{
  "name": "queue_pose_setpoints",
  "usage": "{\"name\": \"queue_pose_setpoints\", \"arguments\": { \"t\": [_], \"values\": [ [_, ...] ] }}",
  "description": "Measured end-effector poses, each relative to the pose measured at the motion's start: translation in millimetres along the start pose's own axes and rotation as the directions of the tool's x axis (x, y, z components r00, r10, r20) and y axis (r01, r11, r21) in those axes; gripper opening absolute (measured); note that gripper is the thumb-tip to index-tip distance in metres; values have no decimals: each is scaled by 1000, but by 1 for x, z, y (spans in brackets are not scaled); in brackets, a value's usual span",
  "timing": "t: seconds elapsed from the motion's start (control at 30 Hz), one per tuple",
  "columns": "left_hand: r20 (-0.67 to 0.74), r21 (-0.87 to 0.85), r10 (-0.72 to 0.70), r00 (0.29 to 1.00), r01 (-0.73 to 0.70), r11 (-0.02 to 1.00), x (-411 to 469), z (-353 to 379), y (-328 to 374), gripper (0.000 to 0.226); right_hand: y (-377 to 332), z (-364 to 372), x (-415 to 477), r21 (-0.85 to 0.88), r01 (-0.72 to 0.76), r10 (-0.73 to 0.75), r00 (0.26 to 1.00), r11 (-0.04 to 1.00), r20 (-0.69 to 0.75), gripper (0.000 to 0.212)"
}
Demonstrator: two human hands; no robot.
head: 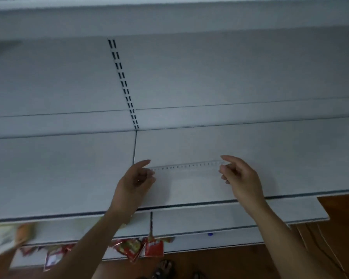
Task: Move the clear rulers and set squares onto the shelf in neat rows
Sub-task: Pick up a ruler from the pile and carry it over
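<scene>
One clear ruler (186,167): it lies long-side left to right on the white shelf (290,158), on the right-hand panel, roughly midway between the near lip and the back wall. Its printed marks run along its far edge.
My left hand (136,178): it is at the ruler's left end, with the forefinger stretched out to the right just beyond that end. My other fingers (150,179) are loosely curled, their tips right at the end. I cannot tell whether they pinch it or only touch it.
My right hand (241,176): it is at the ruler's right end, with the forefinger reaching left over that end. The curled fingertips (225,170) meet the end. Whether they grip it is also unclear.
Ruler against fingers: it spans the whole gap between my two hands, each end meeting fingertips and the middle bare.
Panel seam (134,146): it runs near to far, just left of my left forefinger.
Slotted upright (123,83): it is on the back wall, far and left of the ruler.
Lower shelf (189,224): it is nearer and below, with blurred red packets (152,247) at its front.
Floor (340,206): it is brown wood, at the near right.
</scene>
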State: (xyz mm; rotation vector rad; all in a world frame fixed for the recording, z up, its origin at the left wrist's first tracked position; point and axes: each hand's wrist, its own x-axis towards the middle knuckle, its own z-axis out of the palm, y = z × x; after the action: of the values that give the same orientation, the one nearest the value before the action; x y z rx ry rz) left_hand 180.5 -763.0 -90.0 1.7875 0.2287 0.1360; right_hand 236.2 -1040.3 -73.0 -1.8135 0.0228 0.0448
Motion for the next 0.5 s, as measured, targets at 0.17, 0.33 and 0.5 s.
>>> {"name": "queue_pose_setpoints", "arguments": {
  "t": [0.17,0.33,0.5],
  "values": [
    [12,267,85,996,-85,960,12,-6,1,37,12,-12,26,-137,87,-63,984,987,166,30],
    [35,478,177,984,-172,861,48,-15,-4,35,15,-11,60,-346,267,-193,953,899,233,28],
    [84,592,254,964,-253,765,81,-33,-27,42,22,0,95,-506,449,-343,893,737,292,31]
  ]
}}
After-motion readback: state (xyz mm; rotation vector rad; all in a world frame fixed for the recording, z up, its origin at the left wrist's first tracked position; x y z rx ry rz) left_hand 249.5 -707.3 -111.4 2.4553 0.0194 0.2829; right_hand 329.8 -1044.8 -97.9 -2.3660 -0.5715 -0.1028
